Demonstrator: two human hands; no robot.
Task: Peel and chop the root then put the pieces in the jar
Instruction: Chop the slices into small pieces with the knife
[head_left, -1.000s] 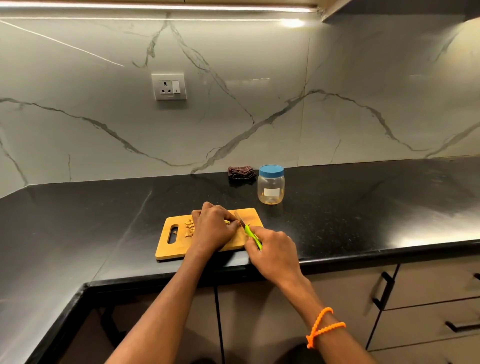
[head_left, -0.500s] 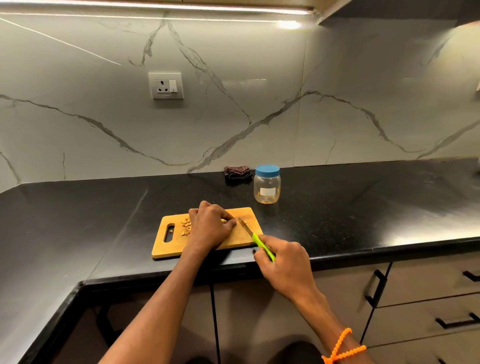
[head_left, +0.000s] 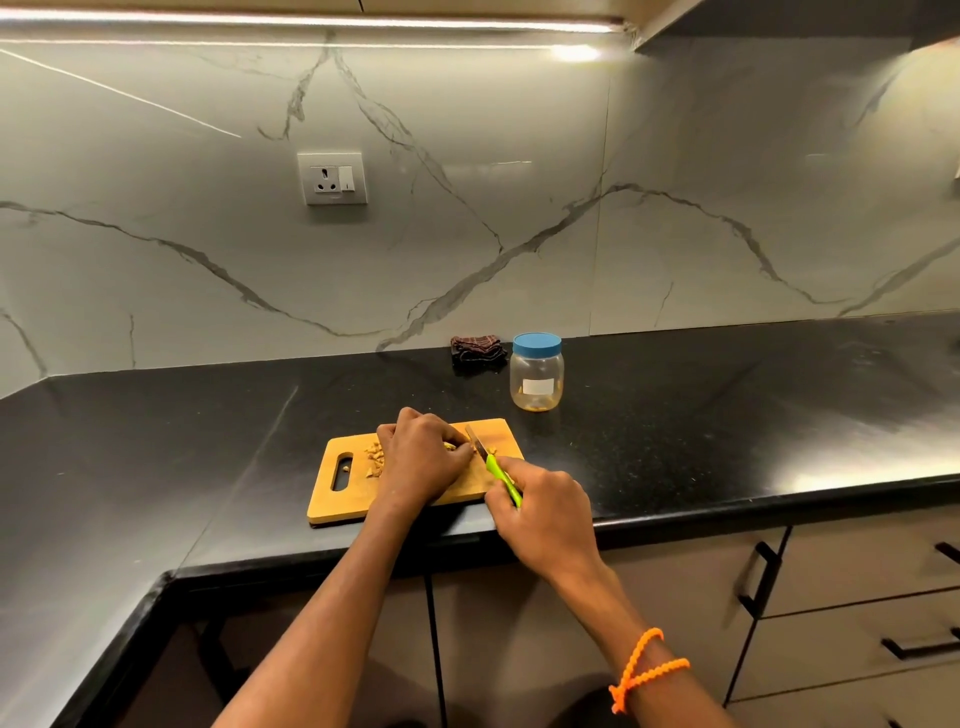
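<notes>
You are wearing no sleeves, so both forearms are showing bare from elbow to wrist. Your left hand (head_left: 423, 460) is wearing no ring or band. Near your right hand (head_left: 545, 514), a bright orange beaded cord bracelet (head_left: 647, 667) is looping twice around the wrist, its knotted end sticking out.

Root mostly hidden under curled left hand (head_left: 423, 460), knife (head_left: 493, 465) handle end buried in right hand (head_left: 545, 512), jar (head_left: 536, 375) label too small to read

black counter (head_left: 727, 415), veined marble wall (head_left: 519, 156)
</notes>
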